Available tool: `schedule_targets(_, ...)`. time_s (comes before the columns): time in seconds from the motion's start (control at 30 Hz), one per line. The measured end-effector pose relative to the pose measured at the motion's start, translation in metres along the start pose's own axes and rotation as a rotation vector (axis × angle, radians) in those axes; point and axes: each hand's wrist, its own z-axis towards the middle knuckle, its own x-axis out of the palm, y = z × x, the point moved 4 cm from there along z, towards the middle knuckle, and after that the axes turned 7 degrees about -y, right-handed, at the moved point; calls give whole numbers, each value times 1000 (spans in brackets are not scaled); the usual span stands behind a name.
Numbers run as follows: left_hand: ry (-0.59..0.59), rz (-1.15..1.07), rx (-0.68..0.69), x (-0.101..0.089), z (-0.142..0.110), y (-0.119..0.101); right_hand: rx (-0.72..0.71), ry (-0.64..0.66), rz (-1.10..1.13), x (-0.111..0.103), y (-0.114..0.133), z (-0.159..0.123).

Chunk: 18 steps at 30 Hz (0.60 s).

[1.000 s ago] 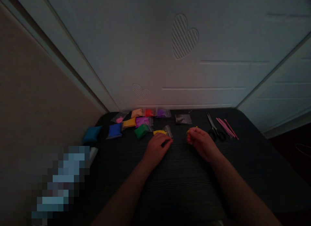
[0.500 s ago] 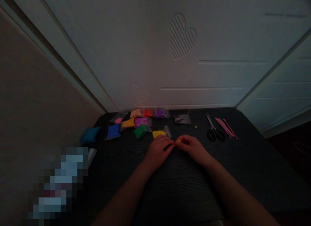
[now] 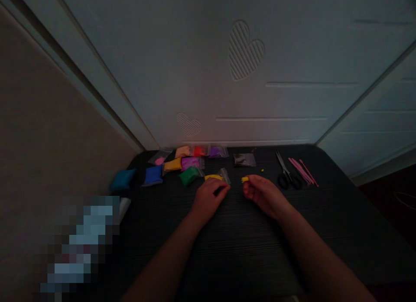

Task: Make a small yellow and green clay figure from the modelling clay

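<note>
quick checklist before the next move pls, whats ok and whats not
1. Yellow piece gripped in the right hand's fingertips: ok.
2. Left hand holding a piece: cannot tell; its fingertips are close together, but the spot is too small and dim.
3. Hands clear of each other: ok, a gap shows between them.
4. No loose scraps on the table: not ok; a small yellow bit lies beyond the right hand.
5. Scissors and pink tools out of both hands: ok, lying at the right.
6. Yellow bag fully visible: not ok; the left hand partly hides it.
</note>
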Motion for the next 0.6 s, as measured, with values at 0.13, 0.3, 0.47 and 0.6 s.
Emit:
schedule_targets(0.13, -23, 1, -20, -2, 0, 2, 23, -36, -23, -2, -1, -1)
schedule_targets(0.3, -32, -13, -21, -1, 0, 2, 44, -59, -26, 1, 2, -3)
schedule_targets(0.47, -47, -20, -38, -1, 1, 3, 54, -54, 9, 0, 3, -3)
schedule_targets(0.6, -43, -35, -66, -1, 1, 4, 5, -42, 14, -2, 3, -1)
